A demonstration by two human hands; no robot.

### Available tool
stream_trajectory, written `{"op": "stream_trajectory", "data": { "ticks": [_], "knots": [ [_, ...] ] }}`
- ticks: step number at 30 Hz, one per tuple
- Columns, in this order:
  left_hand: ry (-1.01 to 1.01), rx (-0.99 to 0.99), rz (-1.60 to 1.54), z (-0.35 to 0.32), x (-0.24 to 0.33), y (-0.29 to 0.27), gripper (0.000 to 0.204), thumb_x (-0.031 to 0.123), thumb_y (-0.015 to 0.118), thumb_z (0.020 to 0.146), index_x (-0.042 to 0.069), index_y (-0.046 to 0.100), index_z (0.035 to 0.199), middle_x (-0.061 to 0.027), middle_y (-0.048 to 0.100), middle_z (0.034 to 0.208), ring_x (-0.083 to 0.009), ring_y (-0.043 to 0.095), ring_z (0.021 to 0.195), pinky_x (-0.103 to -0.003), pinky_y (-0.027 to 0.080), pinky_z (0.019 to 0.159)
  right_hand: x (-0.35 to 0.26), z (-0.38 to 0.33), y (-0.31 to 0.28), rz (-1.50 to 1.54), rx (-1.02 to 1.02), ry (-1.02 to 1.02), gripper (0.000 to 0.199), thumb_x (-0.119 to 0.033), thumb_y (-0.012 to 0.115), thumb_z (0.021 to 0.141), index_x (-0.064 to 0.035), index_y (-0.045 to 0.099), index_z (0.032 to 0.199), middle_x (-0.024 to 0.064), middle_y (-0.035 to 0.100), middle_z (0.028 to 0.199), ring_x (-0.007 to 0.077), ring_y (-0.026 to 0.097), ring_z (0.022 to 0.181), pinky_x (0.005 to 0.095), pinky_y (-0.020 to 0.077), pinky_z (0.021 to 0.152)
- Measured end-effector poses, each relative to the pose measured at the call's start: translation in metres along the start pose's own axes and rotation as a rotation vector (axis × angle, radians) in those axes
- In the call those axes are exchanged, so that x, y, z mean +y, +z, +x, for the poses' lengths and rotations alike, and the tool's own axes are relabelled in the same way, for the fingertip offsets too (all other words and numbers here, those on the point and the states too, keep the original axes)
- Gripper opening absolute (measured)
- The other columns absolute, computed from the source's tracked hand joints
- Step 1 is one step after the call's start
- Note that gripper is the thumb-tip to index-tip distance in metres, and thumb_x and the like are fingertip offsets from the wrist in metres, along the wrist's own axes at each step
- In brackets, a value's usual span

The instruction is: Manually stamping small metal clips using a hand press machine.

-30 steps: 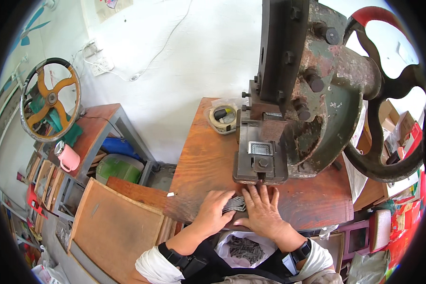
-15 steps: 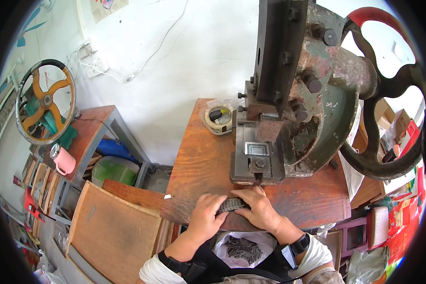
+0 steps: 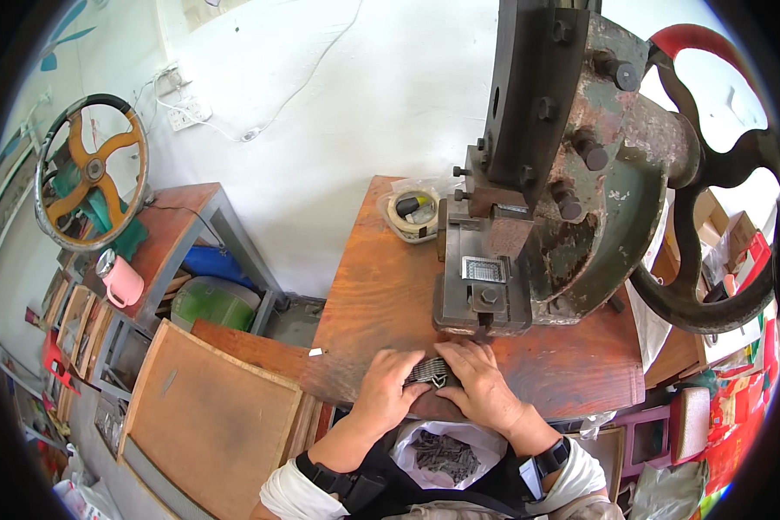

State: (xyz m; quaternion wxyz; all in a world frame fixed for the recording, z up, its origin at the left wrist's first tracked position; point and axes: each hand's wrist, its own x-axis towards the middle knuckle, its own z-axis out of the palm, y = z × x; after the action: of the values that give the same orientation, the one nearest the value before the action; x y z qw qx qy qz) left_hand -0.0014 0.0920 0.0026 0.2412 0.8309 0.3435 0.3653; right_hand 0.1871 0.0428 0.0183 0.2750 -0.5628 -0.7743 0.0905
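Observation:
Between my two hands is a small stack of thin dark strips (image 3: 428, 372), held just above the near edge of the wooden table (image 3: 355, 295). My left hand (image 3: 388, 386) closes on its left end, fingers on top and thumb below. At the other end my right hand (image 3: 484, 383) grips it the same way; the fingers hide part of the stack. Below it, in front of me, a white plastic bag (image 3: 402, 444) holds many loose dark pieces (image 3: 446, 457). Just beyond my hands stands the base (image 3: 468, 316) of a hand press, with a shiny patterned metal plate (image 3: 484, 269) on it.
The heavy press frame (image 3: 602, 191) and its large handwheel (image 3: 698, 260) fill the right. A plastic tub with a tape roll (image 3: 412, 217) sits left of the base. A wooden board (image 3: 212, 403) leans at the left; a pink mug (image 3: 121, 282) stands on another bench.
The view has shifted slightly, so the press and table sit further right. The stack has tilted between my hands, and a zigzag gap now shows among its strips near the right end.

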Motion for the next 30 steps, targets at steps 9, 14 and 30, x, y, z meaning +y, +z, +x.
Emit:
{"op": "stream_trajectory", "data": {
  "ticks": [9, 14, 30],
  "knots": [
    [-0.101, -0.066, -0.111, -0.004, -0.003, -0.013, 0.063, 0.006, 0.077, 0.070, 0.006, 0.054, 0.128, -0.0151, 0.062, 0.113, -0.0330, 0.057, 0.106, -0.038, 0.047, 0.090, 0.005, 0.009, -0.001, 0.247, 0.043, -0.040, 0.053, -0.005, 0.076, 0.068, -0.0042, 0.061, 0.119, 0.0150, 0.064, 0.110, 0.0328, 0.055, 0.104, 0.0402, 0.0400, 0.095],
    [-0.103, -0.091, -0.142, -0.004, -0.001, -0.018, 0.062, 0.003, 0.074, 0.072, 0.004, 0.050, 0.129, -0.0180, 0.059, 0.112, -0.0358, 0.055, 0.107, -0.040, 0.045, 0.092, 0.007, 0.008, 0.001, 0.263, 0.057, -0.027, 0.053, -0.006, 0.078, 0.066, -0.0038, 0.062, 0.117, 0.0144, 0.065, 0.110, 0.0321, 0.055, 0.104, 0.0399, 0.0417, 0.094],
    [0.037, 0.190, 0.078, -0.022, 0.004, -0.015, 0.042, 0.009, 0.076, 0.069, 0.004, 0.062, 0.108, -0.0117, 0.058, 0.096, -0.0343, 0.054, 0.092, -0.042, 0.045, 0.082, 0.009, 0.003, 0.004, 0.297, 0.168, -0.007, 0.041, -0.003, 0.078, 0.065, -0.0055, 0.067, 0.104, 0.0109, 0.062, 0.110, 0.0305, 0.056, 0.099, 0.0390, 0.0472, 0.086]
  ]
}}
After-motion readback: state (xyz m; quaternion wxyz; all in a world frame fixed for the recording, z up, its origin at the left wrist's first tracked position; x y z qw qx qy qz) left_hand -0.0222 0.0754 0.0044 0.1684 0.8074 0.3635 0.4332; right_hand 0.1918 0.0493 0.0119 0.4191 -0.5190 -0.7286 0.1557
